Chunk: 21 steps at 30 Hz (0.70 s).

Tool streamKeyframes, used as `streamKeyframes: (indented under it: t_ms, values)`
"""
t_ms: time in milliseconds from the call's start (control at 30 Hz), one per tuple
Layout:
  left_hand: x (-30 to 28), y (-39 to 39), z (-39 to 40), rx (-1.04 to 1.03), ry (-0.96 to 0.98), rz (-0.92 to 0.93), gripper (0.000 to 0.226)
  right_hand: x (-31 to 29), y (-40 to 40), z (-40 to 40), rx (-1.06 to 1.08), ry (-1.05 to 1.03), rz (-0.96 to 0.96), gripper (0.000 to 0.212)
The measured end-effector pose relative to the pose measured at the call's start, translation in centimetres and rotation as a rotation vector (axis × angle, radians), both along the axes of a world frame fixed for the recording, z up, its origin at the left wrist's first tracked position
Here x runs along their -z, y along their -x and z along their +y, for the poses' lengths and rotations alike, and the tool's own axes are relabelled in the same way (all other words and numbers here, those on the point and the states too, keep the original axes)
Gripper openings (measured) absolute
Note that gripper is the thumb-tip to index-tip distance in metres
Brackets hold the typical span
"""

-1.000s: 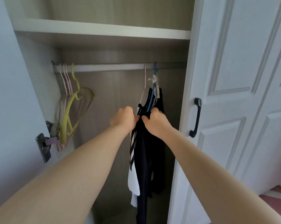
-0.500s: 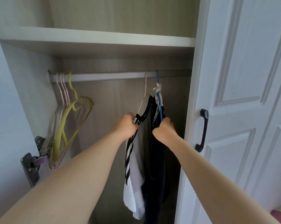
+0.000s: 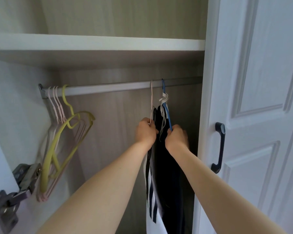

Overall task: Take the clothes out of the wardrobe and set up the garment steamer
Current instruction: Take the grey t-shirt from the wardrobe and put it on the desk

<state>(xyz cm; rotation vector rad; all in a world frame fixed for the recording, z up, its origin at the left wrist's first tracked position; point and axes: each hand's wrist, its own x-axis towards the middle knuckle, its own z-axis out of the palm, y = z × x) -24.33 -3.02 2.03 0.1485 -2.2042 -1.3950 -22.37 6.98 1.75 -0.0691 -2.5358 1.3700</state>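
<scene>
Inside the open wardrobe (image 3: 108, 115), a rail (image 3: 108, 88) under a white shelf (image 3: 98, 43) carries 2 groups: empty pink and yellow hangers (image 3: 64, 132) at its left end, and the clothes (image 3: 164, 166), dark and striped, on the right near the closed door (image 3: 253, 115). The left hand (image 3: 145, 131) grips the pink hanger (image 3: 151, 102) with curled fingers, and the right hand (image 3: 176, 138) grips the blue hanger (image 3: 167, 114) the same way; both hangers are hooked on the rail.

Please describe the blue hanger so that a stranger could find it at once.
Follow the wardrobe rail to its right end. The blue hanger hooks there, rightmost, gripped by the right hand. Its neighbour is pale pink.
</scene>
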Motion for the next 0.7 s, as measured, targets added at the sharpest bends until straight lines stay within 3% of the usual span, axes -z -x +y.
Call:
streamKeyframes:
  t_ms: [400, 700]
  values:
    - [1.0, 0.1, -1.2, -0.053, 0.058, 0.207, 0.024, 0.5, 0.2, 0.7, 0.057, 0.037, 0.075, 0.022]
    - [-1.5, 0.0, -2.6, -0.062, 0.123, 0.285, 0.021, -1.6, -0.6, -0.2, 0.091, 0.016, 0.076, 0.024]
